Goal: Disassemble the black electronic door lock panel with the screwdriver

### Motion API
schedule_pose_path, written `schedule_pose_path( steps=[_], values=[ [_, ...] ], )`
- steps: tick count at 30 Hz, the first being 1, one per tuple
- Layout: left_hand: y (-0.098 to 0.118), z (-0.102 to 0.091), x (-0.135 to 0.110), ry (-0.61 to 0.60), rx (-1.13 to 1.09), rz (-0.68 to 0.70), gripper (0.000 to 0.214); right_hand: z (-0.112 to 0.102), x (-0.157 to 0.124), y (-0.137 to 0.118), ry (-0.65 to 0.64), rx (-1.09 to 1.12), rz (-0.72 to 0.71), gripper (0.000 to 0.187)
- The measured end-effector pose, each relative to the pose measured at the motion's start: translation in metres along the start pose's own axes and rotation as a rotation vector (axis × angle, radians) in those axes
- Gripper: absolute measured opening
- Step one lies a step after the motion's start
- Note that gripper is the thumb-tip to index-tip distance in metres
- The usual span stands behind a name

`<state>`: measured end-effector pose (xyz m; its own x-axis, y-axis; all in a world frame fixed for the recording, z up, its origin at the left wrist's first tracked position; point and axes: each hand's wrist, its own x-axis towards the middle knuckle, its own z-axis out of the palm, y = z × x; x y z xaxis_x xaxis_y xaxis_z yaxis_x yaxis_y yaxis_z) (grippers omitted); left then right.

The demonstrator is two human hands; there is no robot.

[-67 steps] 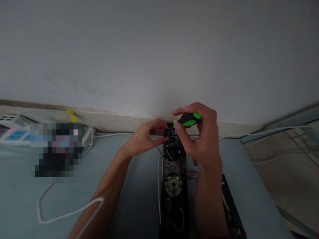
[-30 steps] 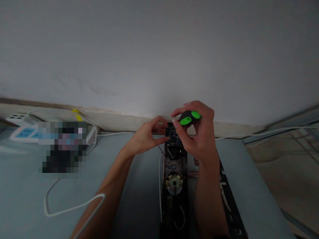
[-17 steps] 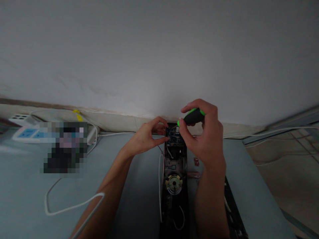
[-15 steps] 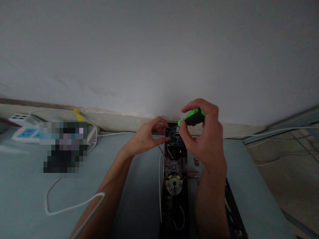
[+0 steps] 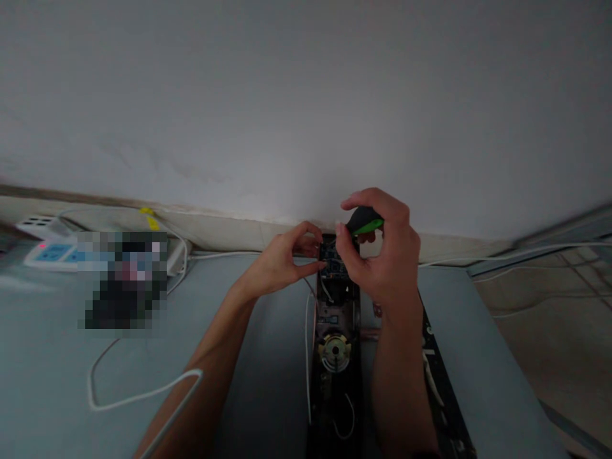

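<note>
A long black device housing (image 5: 335, 398) lies open on the table, with a dark circuit board (image 5: 336, 266) at its far end. My left hand (image 5: 289, 258) grips the board's left edge, thumb and fingers curved around it. In my right hand (image 5: 387, 245) is a black and green screwdriver (image 5: 367, 220), its handle between thumb and fingers. It tilts down toward the board; its tip is hard to make out. A round speaker (image 5: 335, 352) sits in the housing, nearer me, with thin wires around.
A second black panel (image 5: 447, 395) lies right of my right forearm. At left are a power strip (image 5: 52, 255) and a pixelated dark object (image 5: 124, 287). A white cable (image 5: 143, 401) crosses my left forearm. The wall (image 5: 306, 115) rises behind the table (image 5: 272, 370).
My right hand has shifted slightly left, and the screwdriver handle has turned, showing its green stripe lower down. My left hand stays at the board's edge.
</note>
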<state>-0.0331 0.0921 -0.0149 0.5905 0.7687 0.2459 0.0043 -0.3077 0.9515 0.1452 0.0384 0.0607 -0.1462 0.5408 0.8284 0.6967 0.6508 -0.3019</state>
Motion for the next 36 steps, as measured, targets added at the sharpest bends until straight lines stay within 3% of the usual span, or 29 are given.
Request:
schedule_pose_path(
  steps=[4, 10, 17, 22, 28, 33, 36],
  values=[
    [-0.0018, -0.0008, 0.0004, 0.012, 0.010, 0.000, 0.040, 0.0024, -0.0029, 0.0057, 0.062, -0.018, 0.023, 0.045],
    [-0.0006, -0.0014, 0.0000, -0.004, 0.012, 0.001, 0.035, 0.0016, -0.0036, 0.0012, -0.031, 0.082, 0.021, 0.062],
    [0.0004, -0.0016, -0.0002, 0.010, 0.047, -0.007, 0.036, 0.0039, -0.0042, 0.0029, 0.110, -0.006, 0.098, 0.037],
    [-0.0005, -0.0019, 0.0002, 0.000, 0.032, -0.010, 0.033, -0.0034, -0.0030, 0.0013, 0.019, 0.049, 0.047, 0.049],
    [-0.0015, -0.0018, 0.0004, -0.006, 0.026, -0.007, 0.036, -0.0036, -0.0032, 0.0015, 0.070, -0.030, 0.086, 0.036],
    [-0.0013, -0.0025, 0.0001, 0.010, 0.053, 0.003, 0.033, -0.0051, -0.0013, -0.0004, 0.030, 0.034, 0.017, 0.048],
    [-0.0016, -0.0029, -0.0001, 0.003, 0.062, 0.001, 0.035, -0.0044, -0.0025, -0.0001, 0.045, -0.005, 0.049, 0.044]
  ],
)
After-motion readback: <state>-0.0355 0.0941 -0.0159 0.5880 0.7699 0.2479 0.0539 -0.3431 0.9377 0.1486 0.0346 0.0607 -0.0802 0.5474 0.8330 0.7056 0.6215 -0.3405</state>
